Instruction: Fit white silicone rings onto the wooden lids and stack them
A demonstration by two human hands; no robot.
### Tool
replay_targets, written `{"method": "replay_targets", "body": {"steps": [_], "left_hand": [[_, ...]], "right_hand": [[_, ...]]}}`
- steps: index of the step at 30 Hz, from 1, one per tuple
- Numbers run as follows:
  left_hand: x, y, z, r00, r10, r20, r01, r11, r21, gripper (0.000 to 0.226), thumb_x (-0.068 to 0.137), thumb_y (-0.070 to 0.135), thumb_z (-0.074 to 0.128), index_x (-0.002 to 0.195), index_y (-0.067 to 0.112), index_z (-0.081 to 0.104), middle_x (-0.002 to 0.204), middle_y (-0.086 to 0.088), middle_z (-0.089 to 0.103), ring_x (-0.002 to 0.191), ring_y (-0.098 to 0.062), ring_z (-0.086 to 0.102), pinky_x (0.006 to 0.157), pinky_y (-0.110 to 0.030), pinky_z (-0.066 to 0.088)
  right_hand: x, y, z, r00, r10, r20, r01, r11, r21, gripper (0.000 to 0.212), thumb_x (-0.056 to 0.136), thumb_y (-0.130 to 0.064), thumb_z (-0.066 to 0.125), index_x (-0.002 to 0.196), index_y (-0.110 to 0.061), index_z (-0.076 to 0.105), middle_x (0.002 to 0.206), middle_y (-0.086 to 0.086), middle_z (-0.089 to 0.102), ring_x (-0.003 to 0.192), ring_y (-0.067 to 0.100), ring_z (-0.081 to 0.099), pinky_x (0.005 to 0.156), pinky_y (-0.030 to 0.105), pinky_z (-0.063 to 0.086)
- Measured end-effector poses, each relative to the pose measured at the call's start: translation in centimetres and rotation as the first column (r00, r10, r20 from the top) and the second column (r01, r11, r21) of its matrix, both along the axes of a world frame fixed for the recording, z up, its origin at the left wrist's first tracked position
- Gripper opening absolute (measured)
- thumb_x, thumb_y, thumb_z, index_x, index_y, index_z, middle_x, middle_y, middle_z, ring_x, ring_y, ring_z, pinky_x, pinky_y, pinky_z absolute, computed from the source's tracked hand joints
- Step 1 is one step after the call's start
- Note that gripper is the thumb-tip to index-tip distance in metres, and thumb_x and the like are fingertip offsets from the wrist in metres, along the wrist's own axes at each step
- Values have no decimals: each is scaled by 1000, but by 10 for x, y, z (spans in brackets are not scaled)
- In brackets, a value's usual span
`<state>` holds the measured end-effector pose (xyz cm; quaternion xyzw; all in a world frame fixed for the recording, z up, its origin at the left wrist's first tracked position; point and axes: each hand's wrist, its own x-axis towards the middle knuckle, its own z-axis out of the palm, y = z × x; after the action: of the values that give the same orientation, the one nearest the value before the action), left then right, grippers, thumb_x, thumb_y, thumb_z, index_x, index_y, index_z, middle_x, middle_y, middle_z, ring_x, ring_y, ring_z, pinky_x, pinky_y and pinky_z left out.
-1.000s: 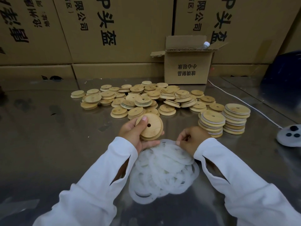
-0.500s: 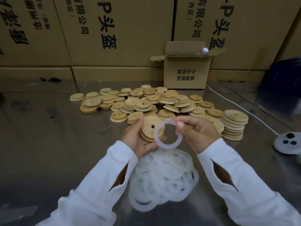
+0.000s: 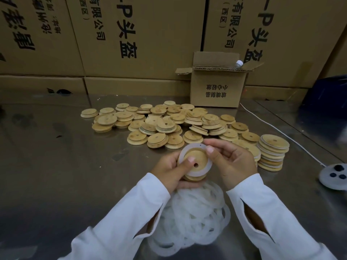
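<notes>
Now | you are seating a white silicone ring [image 3: 205, 170] around a wooden lid [image 3: 200, 156], held just above the near ring pile [image 3: 195, 218] | your left hand [image 3: 169, 171] is cupping the lid, thumb steadying its face | your right hand [image 3: 232, 164] is pinching the ring's far edge, pressing it down | ringed stacks [image 3: 273, 152] are waiting right, bare lids [image 3: 159, 122] far.

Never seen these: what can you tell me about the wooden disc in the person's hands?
The wooden lid is round and pale, with a small hole near its middle. A white ring lies round its raised centre. Held tilted toward the camera: the left hand grips it, thumb on its face; the right hand pinches the ring.
</notes>
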<state>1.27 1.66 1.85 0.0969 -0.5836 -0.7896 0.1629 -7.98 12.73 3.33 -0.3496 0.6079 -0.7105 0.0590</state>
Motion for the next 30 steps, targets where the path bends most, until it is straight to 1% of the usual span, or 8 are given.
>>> {"method": "replay_targets", "body": {"steps": [4, 7, 11, 15, 20, 25, 27, 30], "left_hand": [[2, -2, 0, 1000, -21, 11, 21, 999, -29, 21, 85, 22, 53, 101, 14, 64, 87, -6, 71, 78, -21, 71, 62, -28, 58], [2, -3, 0, 1000, -15, 24, 16, 999, -28, 18, 90, 20, 49, 99, 15, 63, 88, -8, 70, 77, -21, 70, 63, -27, 58], [2, -3, 0, 999, -22, 36, 23, 1000, -18, 18, 91, 19, 48, 101, 14, 62, 93, -11, 67, 83, -24, 68, 65, -27, 58], [1, -2, -1, 1000, 20, 15, -20, 999, -33, 17, 92, 17, 48, 101, 15, 63, 97, -11, 67, 88, -26, 67, 66, -27, 58], [0, -1, -2, 999, 44, 31, -42, 997, -64, 16, 93, 17, 48, 96, 19, 64, 92, -5, 68, 85, -21, 67, 63, -25, 57], [0, 0, -2, 998, 55, 36, -52, 995, -80, 15, 93, 16, 48, 98, 17, 63, 95, -8, 67, 88, -23, 66, 65, -26, 58], [-1, 0, -2, 997, 62, 36, -59, 995, -79, 15, 94, 16, 48, 97, 18, 63, 93, -7, 68, 86, -22, 67, 63, -25, 57], [-1, 0, -4, 996, 81, 45, -78, 995, -67, 17, 94, 15, 48, 95, 18, 64, 88, -5, 69, 80, -19, 68, 60, -24, 56]], "right_hand": [[-1, -1, -3, 998, -26, -64, 31, 997, 76, 26, 83, -2, 60, 83, -27, 67, 78, -1, 69, 70, 5, 63, 65, 13, 50], [-1, -2, -3, 997, -38, -64, 45, 993, 112, 18, 82, -3, 61, 82, -19, 70, 75, -6, 68, 65, 0, 61, 61, 8, 47], [-2, -4, -5, 995, -95, 8, 93, 991, 97, 19, 79, -4, 65, 69, -19, 66, 68, -2, 66, 58, 0, 58, 58, 9, 47], [-3, -5, -7, 992, -126, 2, 125, 985, 115, 17, 79, -7, 66, 66, -18, 64, 65, -2, 64, 54, -3, 56, 56, 7, 45], [-5, -6, -9, 991, -135, -12, 135, 976, 173, 19, 84, -7, 61, 67, -17, 61, 66, 3, 61, 59, 8, 54, 56, 7, 44], [-7, -6, -11, 993, -120, 11, 115, 969, 218, 20, 87, -10, 57, 68, -16, 59, 66, 2, 58, 61, 11, 51, 59, 14, 43], [-7, -7, -9, 993, -110, 41, 98, 969, 228, 20, 88, -11, 56, 68, -15, 59, 65, 1, 56, 62, 12, 49, 62, 21, 41], [-6, -7, -9, 995, -90, 36, 79, 966, 247, 19, 89, -11, 54, 70, -13, 58, 64, 1, 55, 62, 12, 48, 63, 23, 40]]}}
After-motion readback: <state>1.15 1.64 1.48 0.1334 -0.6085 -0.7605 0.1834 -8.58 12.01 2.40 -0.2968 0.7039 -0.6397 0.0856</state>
